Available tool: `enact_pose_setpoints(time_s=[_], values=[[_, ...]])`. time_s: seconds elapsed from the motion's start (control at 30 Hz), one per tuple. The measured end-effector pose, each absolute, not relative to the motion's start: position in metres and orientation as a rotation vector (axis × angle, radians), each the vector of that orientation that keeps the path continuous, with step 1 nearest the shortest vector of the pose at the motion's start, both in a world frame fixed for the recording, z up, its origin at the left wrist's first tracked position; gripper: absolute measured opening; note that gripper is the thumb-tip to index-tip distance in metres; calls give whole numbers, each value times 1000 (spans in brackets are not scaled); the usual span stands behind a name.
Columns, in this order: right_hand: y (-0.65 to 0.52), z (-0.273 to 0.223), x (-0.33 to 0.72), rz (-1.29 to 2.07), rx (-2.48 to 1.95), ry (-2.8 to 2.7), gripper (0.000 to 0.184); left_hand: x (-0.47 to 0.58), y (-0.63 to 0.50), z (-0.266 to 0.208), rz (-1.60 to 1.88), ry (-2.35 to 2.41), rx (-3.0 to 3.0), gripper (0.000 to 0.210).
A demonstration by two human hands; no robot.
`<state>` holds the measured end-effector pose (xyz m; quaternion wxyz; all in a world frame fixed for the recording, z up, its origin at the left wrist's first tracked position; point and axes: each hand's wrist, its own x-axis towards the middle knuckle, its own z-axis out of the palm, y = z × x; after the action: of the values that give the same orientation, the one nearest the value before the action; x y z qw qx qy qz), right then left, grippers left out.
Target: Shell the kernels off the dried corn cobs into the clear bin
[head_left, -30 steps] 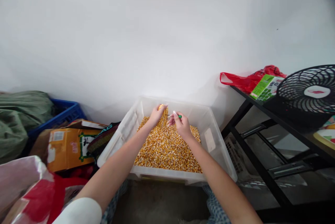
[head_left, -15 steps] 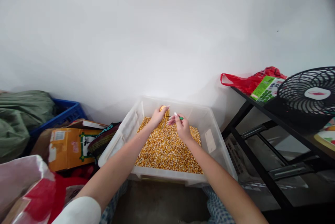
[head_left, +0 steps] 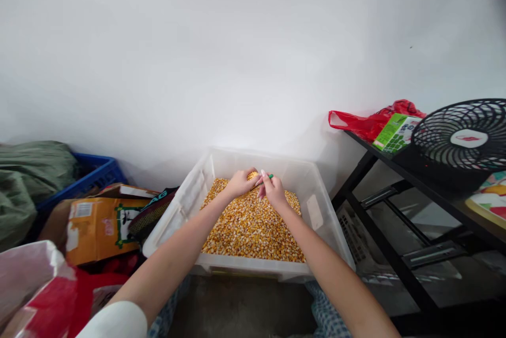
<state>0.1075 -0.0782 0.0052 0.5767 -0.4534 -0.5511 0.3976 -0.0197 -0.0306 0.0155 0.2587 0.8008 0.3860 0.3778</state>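
My left hand (head_left: 239, 184) is closed around a yellow corn cob (head_left: 252, 175), mostly covered by the fingers. Close against it on the right, my right hand (head_left: 273, 190) grips a green-handled screwdriver (head_left: 271, 176); its thin shaft is hidden from this angle. Both hands are over a heap of loose corn kernels (head_left: 253, 230). The kernels lie in a translucent plastic tub (head_left: 259, 263), and the cob is above the far part of the heap.
On the right stands a black table (head_left: 438, 182) with a fan (head_left: 468, 137), a green box (head_left: 395, 132) and a red bag (head_left: 359, 124). Left of the tub are an orange carton (head_left: 98, 227), a blue crate (head_left: 100, 174) and a red-and-white bag (head_left: 43, 296). A white wall rises behind.
My hands have come closer together. The cob shows less and has turned in my left hand, and the screwdriver shaft is now out of sight. The view has shifted slightly.
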Motion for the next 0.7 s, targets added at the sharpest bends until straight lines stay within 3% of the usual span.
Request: enact_pose_setpoints(time_s=[0.23, 0.7], values=[[-84, -1, 95, 971, -1173, -1513, 42, -23, -16, 19, 1347, 1104, 1743, 40], [-97, 21, 91, 753, -983, -1379, 36, -22, -11, 13, 1292, 1047, 1559, 43]])
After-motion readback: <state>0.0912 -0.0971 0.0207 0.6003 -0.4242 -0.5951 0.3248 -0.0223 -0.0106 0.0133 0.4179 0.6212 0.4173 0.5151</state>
